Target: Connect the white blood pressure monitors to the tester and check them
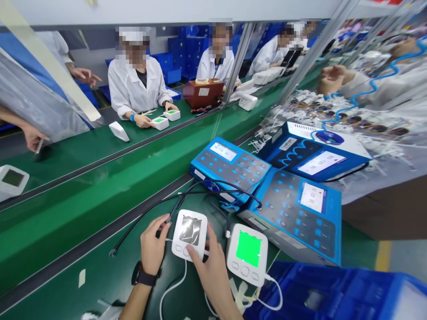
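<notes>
Nearest the camera, at the lower right, lies a blue crate (333, 289), its contents blurred. On the green table (83, 213) before it, the left hand (154, 249), a black watch (143, 276) on its wrist, rests against the left edge of a white monitor (189, 234), fingers curled near the black hose (150, 209) plugged in at that side. The right hand (213, 271) is spread loosely open, its index finger pressing on the lower front of the same monitor by the buttons, thumb along the right edge. Neither hand lifts the unit; it lies flat on the table between them.

The monitor is a small white rounded box with a blank grey, reflective screen and buttons beneath. No brand or lettering is legible on it. Just beside it to the right lies a second monitor (247, 254) of the same form, its screen lit solid green, three buttons below, a white cable (273, 293) leaving its lower right corner.

Beyond these stand three blue instruments (230, 166), each with a keypad and a lit screen showing figures too small to read with certainty.

Farther off, across a green conveyor belt (100, 146), people in white coats (133, 84) sit; one holds a white device with a green screen (160, 122). A brown box (203, 92) stands near them.
</notes>
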{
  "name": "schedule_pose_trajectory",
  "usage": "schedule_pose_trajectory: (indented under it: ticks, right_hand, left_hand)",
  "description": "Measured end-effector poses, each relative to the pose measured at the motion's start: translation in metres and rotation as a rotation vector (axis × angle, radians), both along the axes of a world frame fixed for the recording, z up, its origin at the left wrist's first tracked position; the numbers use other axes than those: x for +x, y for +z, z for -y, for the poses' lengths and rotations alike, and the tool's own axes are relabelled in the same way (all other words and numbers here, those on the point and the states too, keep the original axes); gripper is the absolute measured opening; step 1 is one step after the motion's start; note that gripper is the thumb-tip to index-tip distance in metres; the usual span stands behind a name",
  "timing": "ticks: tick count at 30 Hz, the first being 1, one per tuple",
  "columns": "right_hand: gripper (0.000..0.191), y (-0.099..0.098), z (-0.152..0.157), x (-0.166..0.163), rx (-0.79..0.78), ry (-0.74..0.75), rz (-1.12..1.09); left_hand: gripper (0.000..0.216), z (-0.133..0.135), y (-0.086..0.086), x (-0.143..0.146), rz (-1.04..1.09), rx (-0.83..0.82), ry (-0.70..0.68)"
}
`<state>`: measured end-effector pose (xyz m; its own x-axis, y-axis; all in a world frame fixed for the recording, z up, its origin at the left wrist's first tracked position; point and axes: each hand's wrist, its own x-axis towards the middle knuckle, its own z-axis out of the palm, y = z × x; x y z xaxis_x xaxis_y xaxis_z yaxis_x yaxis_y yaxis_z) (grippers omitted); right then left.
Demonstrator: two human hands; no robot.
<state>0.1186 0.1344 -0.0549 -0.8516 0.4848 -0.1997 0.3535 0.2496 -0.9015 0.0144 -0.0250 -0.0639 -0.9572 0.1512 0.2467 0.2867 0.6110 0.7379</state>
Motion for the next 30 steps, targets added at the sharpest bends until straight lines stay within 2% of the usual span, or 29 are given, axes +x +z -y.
schedule_pose_trajectory:
  ticks: [2,6,20,26,30]
  right_hand:
    - [0.079,-0.004,0.002,0.0,0.167,0.003,-0.002]
    - [0.074,-0.012,0.005,0.002,0.355,0.028,-0.048]
    - [0.077,-0.026,0.007,0.005,0.466,0.091,-0.023]
    - [0.077,-0.032,0.01,0.005,0.574,0.104,-0.034]
    - [0.08,-0.034,0.01,0.005,0.592,0.1,-0.017]
  left_hand:
    - [0.026,-0.004,-0.002,0.002,0.045,0.106,-0.01]
    - [0.024,-0.014,-0.008,-0.002,0.048,0.129,-0.028]
    - [0.027,-0.017,-0.007,-0.002,0.063,0.19,-0.109]
    - [0.032,-0.021,-0.006,0.004,0.014,0.159,-0.133]
    - [0.034,-0.019,-0.005,0.006,0.047,0.161,-0.162]
